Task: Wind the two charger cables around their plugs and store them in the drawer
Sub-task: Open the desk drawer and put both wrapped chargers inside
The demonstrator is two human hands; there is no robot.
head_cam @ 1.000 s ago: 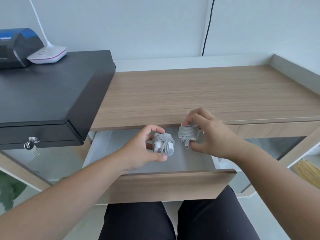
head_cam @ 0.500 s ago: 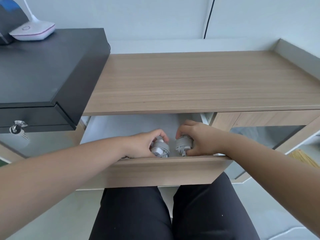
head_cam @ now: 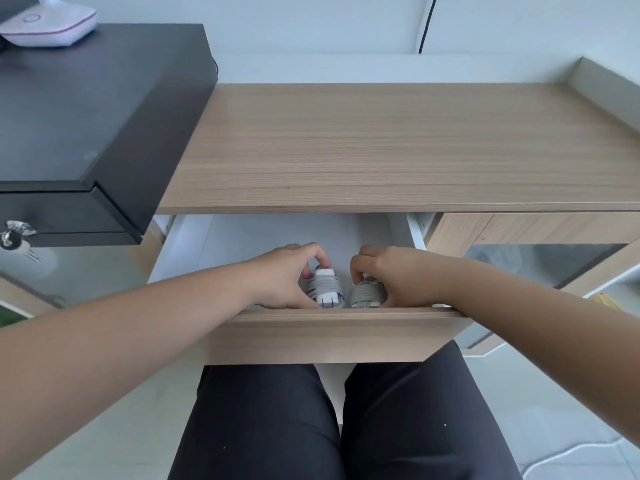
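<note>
Two white charger plugs, each wound with its grey cable, lie side by side inside the open drawer (head_cam: pixel 332 336), close behind its wooden front panel. My left hand (head_cam: pixel 287 277) curls around the left charger (head_cam: pixel 327 291), whose prong end faces me. My right hand (head_cam: pixel 394 275) grips the right charger (head_cam: pixel 367 295), mostly covered by its cable. Both hands are down inside the drawer and the bundles look to rest on its white floor (head_cam: pixel 263 237).
The wooden desk top (head_cam: pixel 398 147) stretches above the drawer. A black cash box (head_cam: pixel 93 112) with keys (head_cam: pixel 15 235) in its lock overhangs at the left, with a white lamp base (head_cam: pixel 48 24) on it. My legs are under the drawer.
Both hands have lowered the two wound chargers from above the drawer down to its floor near the front panel. The camera has tilted down.
</note>
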